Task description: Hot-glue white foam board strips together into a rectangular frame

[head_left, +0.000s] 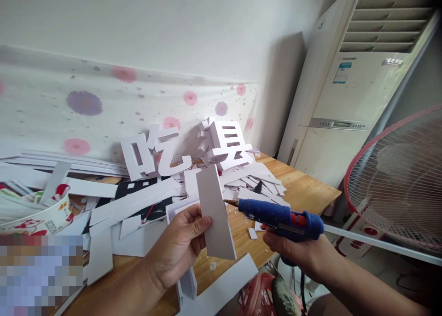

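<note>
My left hand (pixel 177 247) pinches a white foam-board strip (pixel 216 212) and holds it upright above the wooden table (pixel 304 187). In my right hand (pixel 304 251) is a blue glue gun (pixel 279 217), its nozzle pointing left and almost touching the strip's right edge. Behind them, white foam-board Chinese characters (pixel 188 148) stand against the wall among several loose white offcuts (pixel 134 205).
A floor-standing air conditioner (pixel 348 90) fills the right corner. A pink-rimmed fan (pixel 400 182) stands right of the table. A flowered cloth (pixel 86 104) hangs on the wall. Long white strips (pixel 58 162) and a printed paper bowl (pixel 41 219) lie at left.
</note>
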Available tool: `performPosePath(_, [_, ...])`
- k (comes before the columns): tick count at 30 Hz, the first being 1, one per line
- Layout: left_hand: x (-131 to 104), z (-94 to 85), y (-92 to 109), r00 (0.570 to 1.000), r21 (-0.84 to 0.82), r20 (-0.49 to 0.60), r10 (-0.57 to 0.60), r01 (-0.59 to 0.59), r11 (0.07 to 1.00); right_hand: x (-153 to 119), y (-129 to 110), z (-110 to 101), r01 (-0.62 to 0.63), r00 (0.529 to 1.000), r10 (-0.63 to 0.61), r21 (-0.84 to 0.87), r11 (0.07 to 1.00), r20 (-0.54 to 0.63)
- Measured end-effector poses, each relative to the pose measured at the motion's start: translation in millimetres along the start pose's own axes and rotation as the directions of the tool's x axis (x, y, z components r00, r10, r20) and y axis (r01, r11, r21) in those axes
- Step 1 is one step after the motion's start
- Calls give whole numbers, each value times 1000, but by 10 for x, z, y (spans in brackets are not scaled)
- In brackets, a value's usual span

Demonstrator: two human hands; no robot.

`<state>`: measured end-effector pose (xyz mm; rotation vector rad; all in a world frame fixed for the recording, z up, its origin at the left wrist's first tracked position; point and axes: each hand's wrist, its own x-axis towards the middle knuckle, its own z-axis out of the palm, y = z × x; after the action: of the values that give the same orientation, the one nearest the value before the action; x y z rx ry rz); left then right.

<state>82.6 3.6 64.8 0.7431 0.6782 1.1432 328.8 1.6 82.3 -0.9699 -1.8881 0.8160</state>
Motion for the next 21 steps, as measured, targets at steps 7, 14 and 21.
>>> performPosePath(7, [-1,9,35,1000,-15,-8,25,-25,1000,-17,-50,-5,33,999,-33,-8,999,36])
performPosePath(14, [2,-2,59,997,-31,-42,58,-60,998,-3,-49,17,51,997,-53,22,998,63])
performPosePath(21, [4,9,108,991,-39,-72,112,-115,993,-4,-31,38,131,988,-126,-58,990,88])
